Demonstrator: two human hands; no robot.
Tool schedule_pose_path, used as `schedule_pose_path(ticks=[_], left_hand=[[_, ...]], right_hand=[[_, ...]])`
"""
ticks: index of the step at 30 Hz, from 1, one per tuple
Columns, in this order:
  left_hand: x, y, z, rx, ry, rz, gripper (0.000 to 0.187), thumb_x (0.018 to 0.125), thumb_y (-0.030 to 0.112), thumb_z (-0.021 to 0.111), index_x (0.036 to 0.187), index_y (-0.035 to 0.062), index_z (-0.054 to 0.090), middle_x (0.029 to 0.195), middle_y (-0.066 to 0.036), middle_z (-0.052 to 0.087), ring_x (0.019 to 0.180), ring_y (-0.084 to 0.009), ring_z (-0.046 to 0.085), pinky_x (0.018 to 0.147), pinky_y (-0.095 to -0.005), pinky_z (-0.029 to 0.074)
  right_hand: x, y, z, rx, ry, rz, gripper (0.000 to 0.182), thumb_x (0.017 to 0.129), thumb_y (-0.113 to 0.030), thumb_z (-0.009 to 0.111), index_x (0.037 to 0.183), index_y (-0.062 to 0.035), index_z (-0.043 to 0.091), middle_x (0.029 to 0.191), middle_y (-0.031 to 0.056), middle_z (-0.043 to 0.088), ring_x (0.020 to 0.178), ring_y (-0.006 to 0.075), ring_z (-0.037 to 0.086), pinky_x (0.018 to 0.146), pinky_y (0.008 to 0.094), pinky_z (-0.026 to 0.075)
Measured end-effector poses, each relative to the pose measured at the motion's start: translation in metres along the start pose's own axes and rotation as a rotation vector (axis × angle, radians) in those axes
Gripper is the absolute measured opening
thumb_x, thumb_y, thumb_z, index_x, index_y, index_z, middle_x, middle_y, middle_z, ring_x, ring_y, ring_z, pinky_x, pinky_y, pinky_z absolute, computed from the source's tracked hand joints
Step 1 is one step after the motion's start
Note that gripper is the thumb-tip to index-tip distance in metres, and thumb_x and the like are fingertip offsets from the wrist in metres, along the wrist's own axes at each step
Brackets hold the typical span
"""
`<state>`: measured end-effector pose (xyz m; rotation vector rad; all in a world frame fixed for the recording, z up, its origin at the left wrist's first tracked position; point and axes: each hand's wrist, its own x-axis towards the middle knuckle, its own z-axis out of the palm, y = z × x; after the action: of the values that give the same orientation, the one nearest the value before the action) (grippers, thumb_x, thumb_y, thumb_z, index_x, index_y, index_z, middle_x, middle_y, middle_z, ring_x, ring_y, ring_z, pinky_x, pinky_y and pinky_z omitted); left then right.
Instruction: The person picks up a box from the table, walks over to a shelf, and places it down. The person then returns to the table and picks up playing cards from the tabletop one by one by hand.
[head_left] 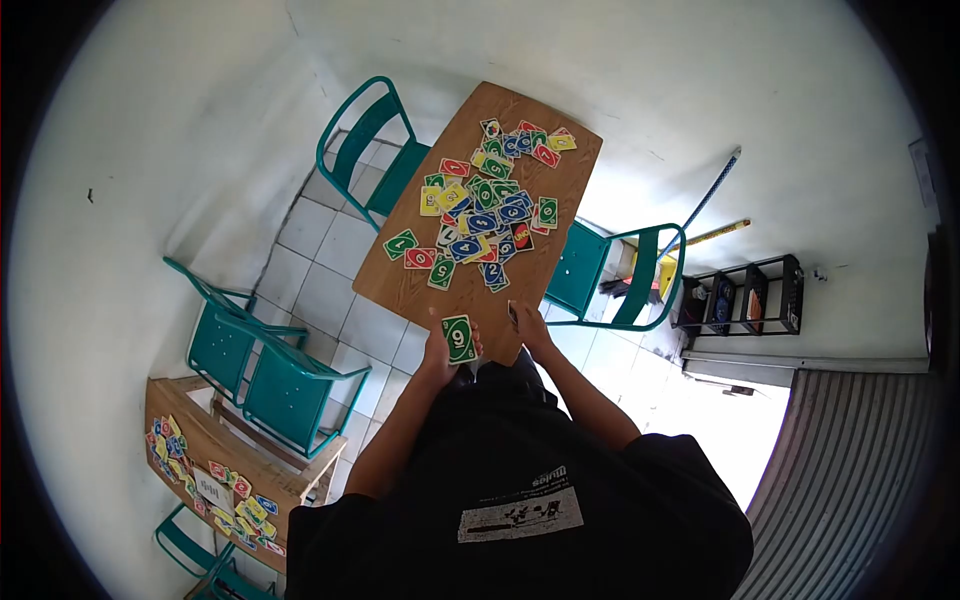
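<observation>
My left hand [437,352] is closed around Uno cards, with a green 9 card [459,340] facing up on top. It is held near the front corner of the wooden table [395,285]. To its right, my right hand [533,332] pinches a dark card [513,315], seen at a steep angle, low over the table's edge. Beyond both hands, a loose heap of Uno cards [480,222] in red, green, blue and yellow spreads over the tabletop. Nearest to me lie a green 5 [441,271] and a blue 2 [493,273].
Green metal chairs stand left [365,150] and right [640,270] of the table, with more chairs [290,400] at lower left. A second table [290,480] there bears scattered cards. A black rack [760,300], a broom [640,290] and a roller shutter [850,470] are at right.
</observation>
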<state>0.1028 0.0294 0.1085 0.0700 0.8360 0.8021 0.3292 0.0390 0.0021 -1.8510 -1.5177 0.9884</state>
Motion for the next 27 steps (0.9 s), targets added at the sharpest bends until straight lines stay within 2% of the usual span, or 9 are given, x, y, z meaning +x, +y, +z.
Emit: schedule_pose_path(ticks=[2, 5, 8, 11, 14, 20, 23, 26, 27], left_hand=[[0.001, -0.004, 0.003, 0.011, -0.020, -0.005, 0.083, 0.092, 0.074, 0.019, 0.095, 0.0015, 0.059, 0.074, -0.010, 0.062, 0.064, -0.0245, 0.063, 0.064, -0.0370, 0.055], [0.000, -0.009, 0.009, 0.016, -0.038, -0.013, 0.083, 0.092, 0.074, 0.020, 0.096, 0.0012, 0.060, 0.074, -0.010, 0.062, 0.063, -0.0249, 0.063, 0.064, -0.0376, 0.055], [-0.003, -0.013, 0.011, -0.010, -0.021, -0.043, 0.083, 0.092, 0.074, 0.020, 0.097, 0.0012, 0.060, 0.073, -0.010, 0.062, 0.063, -0.0251, 0.063, 0.063, -0.0378, 0.055], [-0.006, -0.013, 0.012, 0.000, -0.007, -0.026, 0.083, 0.092, 0.074, 0.021, 0.097, 0.0016, 0.060, 0.072, -0.010, 0.062, 0.062, -0.0251, 0.063, 0.062, -0.0379, 0.055], [-0.008, -0.011, 0.012, 0.011, -0.015, 0.004, 0.083, 0.092, 0.074, 0.021, 0.096, 0.0017, 0.060, 0.072, -0.010, 0.062, 0.062, -0.0251, 0.063, 0.062, -0.0380, 0.055], [-0.012, -0.013, 0.012, 0.023, -0.053, 0.044, 0.083, 0.092, 0.074, 0.022, 0.095, 0.0011, 0.060, 0.072, -0.010, 0.062, 0.062, -0.0251, 0.063, 0.062, -0.0383, 0.055], [-0.010, -0.012, 0.015, 0.035, -0.043, 0.065, 0.083, 0.092, 0.074, 0.021, 0.095, 0.0006, 0.060, 0.072, -0.011, 0.062, 0.062, -0.0253, 0.063, 0.062, -0.0381, 0.055], [-0.007, -0.013, 0.016, 0.043, -0.039, 0.078, 0.084, 0.092, 0.074, 0.021, 0.094, 0.0001, 0.060, 0.072, -0.011, 0.062, 0.061, -0.0255, 0.063, 0.061, -0.0383, 0.056], [-0.006, -0.013, 0.017, 0.047, -0.041, 0.078, 0.084, 0.092, 0.074, 0.021, 0.094, 0.0000, 0.060, 0.073, -0.011, 0.062, 0.061, -0.0256, 0.064, 0.061, -0.0385, 0.056]], right_hand=[[-0.022, -0.066, -0.025, 0.396, -0.062, 0.371, 0.038, 0.097, -0.039, 0.056, 0.077, -0.0069, 0.054, 0.062, -0.0002, 0.047, 0.054, 0.0099, 0.045, 0.050, 0.0280, 0.036], [-0.042, -0.100, -0.041, 0.634, -0.069, 0.464, 0.048, 0.094, -0.050, 0.057, 0.072, -0.0073, 0.056, 0.061, -0.0029, 0.047, 0.052, 0.0065, 0.044, 0.050, 0.0264, 0.037], [-0.049, -0.104, -0.039, 0.642, -0.122, 0.466, 0.047, 0.094, -0.050, 0.058, 0.071, -0.0084, 0.056, 0.059, -0.0041, 0.047, 0.050, 0.0047, 0.039, 0.047, 0.0264, 0.033], [-0.052, -0.108, -0.038, 0.506, -0.178, 0.330, 0.048, 0.094, -0.050, 0.058, 0.071, -0.0080, 0.056, 0.059, -0.0042, 0.046, 0.052, 0.0048, 0.040, 0.048, 0.0266, 0.032], [-0.051, -0.115, -0.037, 0.544, -0.170, 0.283, 0.048, 0.094, -0.050, 0.058, 0.071, -0.0079, 0.057, 0.060, -0.0045, 0.047, 0.053, 0.0049, 0.041, 0.049, 0.0261, 0.032], [-0.049, -0.124, -0.042, 0.600, -0.211, 0.347, 0.048, 0.094, -0.051, 0.058, 0.073, -0.0076, 0.060, 0.061, -0.0055, 0.048, 0.054, 0.0042, 0.042, 0.051, 0.0242, 0.034], [-0.053, -0.133, -0.045, 0.587, -0.184, 0.305, 0.044, 0.096, -0.048, 0.056, 0.081, -0.0065, 0.062, 0.067, -0.0048, 0.052, 0.057, 0.0037, 0.044, 0.052, 0.0229, 0.035], [-0.054, -0.127, -0.047, 0.742, -0.215, 0.237, 0.031, 0.099, -0.039, 0.054, 0.100, -0.0089, 0.061, 0.080, -0.0039, 0.058, 0.071, 0.0042, 0.052, 0.064, 0.0221, 0.044], [-0.054, -0.125, -0.047, 0.767, -0.200, 0.223, 0.030, 0.100, -0.037, 0.054, 0.103, -0.0083, 0.060, 0.083, -0.0032, 0.059, 0.073, 0.0043, 0.053, 0.065, 0.0223, 0.045]])
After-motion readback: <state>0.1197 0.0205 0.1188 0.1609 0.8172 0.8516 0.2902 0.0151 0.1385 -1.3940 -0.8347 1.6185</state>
